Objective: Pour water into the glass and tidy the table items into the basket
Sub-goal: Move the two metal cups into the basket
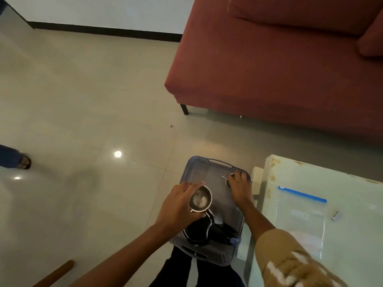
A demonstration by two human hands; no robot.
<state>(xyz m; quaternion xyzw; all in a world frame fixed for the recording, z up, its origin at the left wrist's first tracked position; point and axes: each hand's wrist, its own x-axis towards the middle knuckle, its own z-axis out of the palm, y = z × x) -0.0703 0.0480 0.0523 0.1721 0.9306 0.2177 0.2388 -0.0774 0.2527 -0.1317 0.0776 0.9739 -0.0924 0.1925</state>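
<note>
A grey perforated plastic basket (193, 162) rests on my lap, left of the glass table (352, 183). My left hand (178, 206) grips a steel cup (201, 199) by its side, holding it inside the basket; something pale shows in the cup. My right hand (240, 188) reaches into the basket's far right corner, with its fingers over a second small steel cup (228, 180), mostly hidden. A dark object with a metal rim (199, 230) and a bottle with a blue cap (234, 240) lie at the basket's near end.
On the glass table lie a clear zip bag with a blue strip (302, 194) and a small white item (335, 215). A red sofa (279, 69) stands behind. Another person's foot (23, 161) is at far left on the tiled floor. A wooden stick (56, 273) lies at the lower left.
</note>
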